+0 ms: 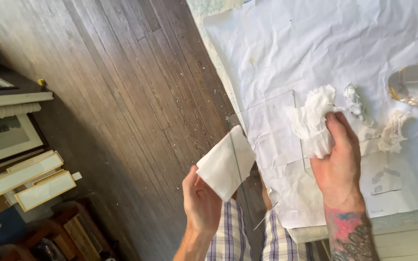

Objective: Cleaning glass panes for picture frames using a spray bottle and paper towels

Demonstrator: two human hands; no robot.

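Overhead, glass pane [267,140] between both tissue-padded hands.

We see a clear, colourless glass pane [267,140] over crumpled white paper [325,43]. A white folded cloth [223,164] and a white wadded tissue [313,123] show against it. The floor [122,96] is dark brown wood, flecked with pale specks. Our shorts [228,237] are plaid in white, blue and red. The frames [25,181] are gold-edged.
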